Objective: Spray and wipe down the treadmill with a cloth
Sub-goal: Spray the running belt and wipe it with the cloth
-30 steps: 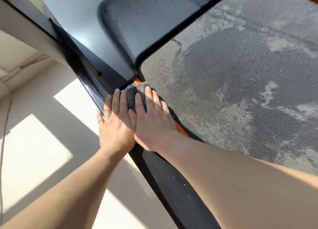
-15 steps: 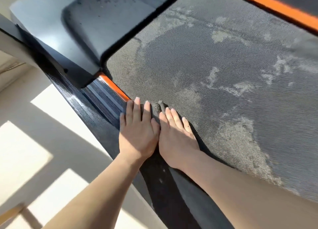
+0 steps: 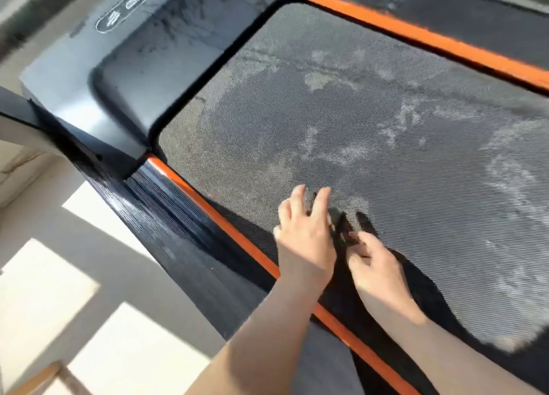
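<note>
The treadmill's grey mesh belt (image 3: 371, 121) fills the view, streaked with pale smears. A dark grey cloth (image 3: 339, 220) lies bunched on the belt near its left orange edge strip (image 3: 208, 213). My left hand (image 3: 303, 237) grips the cloth's far end, and a fold of it shows between the curled fingers. My right hand (image 3: 377, 264) sits just right of it, pinching the near part of the cloth with bent fingers. Most of the cloth is hidden under the two hands.
The black ribbed side rail (image 3: 166, 216) runs along the belt's left. The dark motor cover (image 3: 154, 56) with a logo sits at the belt's head. A second orange strip (image 3: 430, 38) borders the far side. Sunlit floor (image 3: 44, 290) lies to the left.
Both hands lay flat on the cloth at the side rail. They have moved right onto the belt, and their fingers have curled to gather the cloth.
</note>
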Demonstrator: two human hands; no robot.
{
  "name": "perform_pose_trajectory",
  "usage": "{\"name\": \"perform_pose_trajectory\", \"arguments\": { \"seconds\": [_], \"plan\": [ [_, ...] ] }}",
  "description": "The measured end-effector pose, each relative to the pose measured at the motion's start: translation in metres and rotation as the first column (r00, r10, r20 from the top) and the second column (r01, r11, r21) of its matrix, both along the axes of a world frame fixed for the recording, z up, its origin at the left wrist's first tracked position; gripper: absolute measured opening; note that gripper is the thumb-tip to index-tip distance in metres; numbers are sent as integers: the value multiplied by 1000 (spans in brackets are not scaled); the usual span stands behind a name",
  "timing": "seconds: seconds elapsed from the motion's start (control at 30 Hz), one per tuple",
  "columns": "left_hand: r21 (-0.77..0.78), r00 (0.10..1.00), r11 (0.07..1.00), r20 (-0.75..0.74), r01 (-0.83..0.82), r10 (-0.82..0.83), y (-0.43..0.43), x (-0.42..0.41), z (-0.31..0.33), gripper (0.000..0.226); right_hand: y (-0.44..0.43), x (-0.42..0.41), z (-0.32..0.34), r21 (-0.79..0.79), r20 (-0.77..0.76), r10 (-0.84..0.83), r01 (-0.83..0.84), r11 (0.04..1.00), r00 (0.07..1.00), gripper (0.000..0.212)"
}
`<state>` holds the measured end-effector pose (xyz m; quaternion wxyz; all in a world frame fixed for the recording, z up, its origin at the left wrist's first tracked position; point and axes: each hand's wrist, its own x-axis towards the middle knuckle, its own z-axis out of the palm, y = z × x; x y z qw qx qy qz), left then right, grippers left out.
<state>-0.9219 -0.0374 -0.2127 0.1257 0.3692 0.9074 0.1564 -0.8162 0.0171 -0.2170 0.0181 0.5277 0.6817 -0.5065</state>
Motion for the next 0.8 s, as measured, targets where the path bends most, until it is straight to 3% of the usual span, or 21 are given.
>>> {"name": "perform_pose_trajectory", "arguments": {
  "seconds": [0.07,0.1,0.17,0.27,0.37,0.47,0.57,0.6,0.63,0.7,0.73,0.8],
  "plan": [
    [-3,956,987,248,-163,158,-8,-17,2,63,-5,-22,5,-127,-40,4,-9,992,999,46],
    [-28,937,988,314,-151,152,-11,-22,0,58,-6,-31,4,-148,-34,11,-16,989,999,50],
    [-47,942,995,321,-85,95,-17,-30,-4,51,-6,-43,0,-132,5,-3,3,991,1000,53],
    [10,888,985,434,-175,153,-19,-49,-3,50,2,-48,-5,-61,45,11,-8,998,999,40],
    [100,647,938,748,-332,149,-8,-62,0,54,12,-51,-4,111,94,-22,11,994,995,4],
    [115,416,920,908,-373,55,9,-51,3,53,19,-39,2,289,121,-116,76,954,986,18],
    [-36,100,869,990,-494,97,31,-38,1,54,26,-16,8,392,6,-269,245,887,963,11],
    [-66,112,864,984,-499,140,39,-34,0,50,27,-10,9,431,-18,-279,259,865,960,7],
    [-72,237,875,949,-478,207,44,-30,-1,44,28,-6,8,472,3,-258,226,852,966,13],
    [-24,695,944,671,-328,258,48,-24,-6,32,26,-4,1,476,169,-93,1,879,981,44],
    [-28,836,974,508,-223,206,47,-22,-8,35,22,-6,-3,415,285,40,-160,896,958,59],
    [-66,923,997,380,-43,66,48,-15,-10,45,14,-11,-12,287,418,241,-379,880,876,74]
  ]
}}
